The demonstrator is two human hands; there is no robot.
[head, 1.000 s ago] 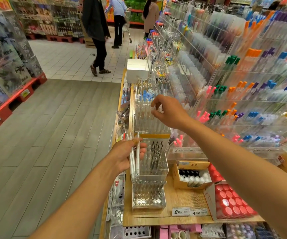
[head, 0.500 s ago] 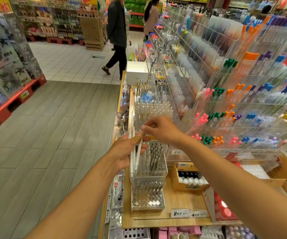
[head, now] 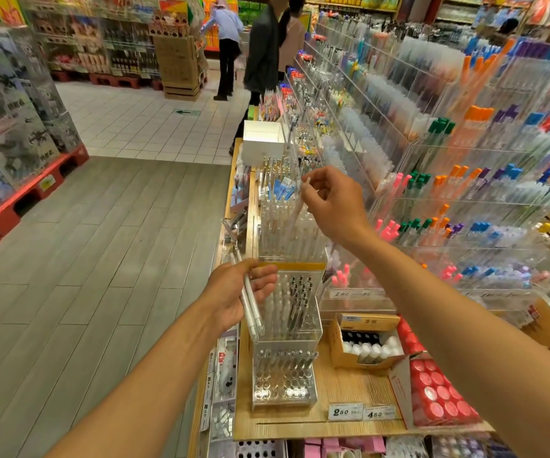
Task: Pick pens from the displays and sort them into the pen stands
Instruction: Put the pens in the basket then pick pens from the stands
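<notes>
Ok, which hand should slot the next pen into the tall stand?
Right. The right hand already pinches one clear pen above the tall stand; the left hand sits lower, gripping spare pens.

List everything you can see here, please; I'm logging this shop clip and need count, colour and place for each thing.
Pen stands: three clear tiers, on the wooden shelf, front centre.
Held pens: a few, clear white, in the left hand.
Single pen: one, clear, pinched above the top stand.
Wall racks: many clear trays of pens with pink, green, orange and blue caps, right.
Cardboard box: one, tan, holding small black and white items, right of the stands.
Red box: one, front right.
Price tags: two, white, at the shelf edge.
Shoppers: at least three, far aisle.
Left hand: grips the held pens.
Right hand: pinches the single pen.
</notes>
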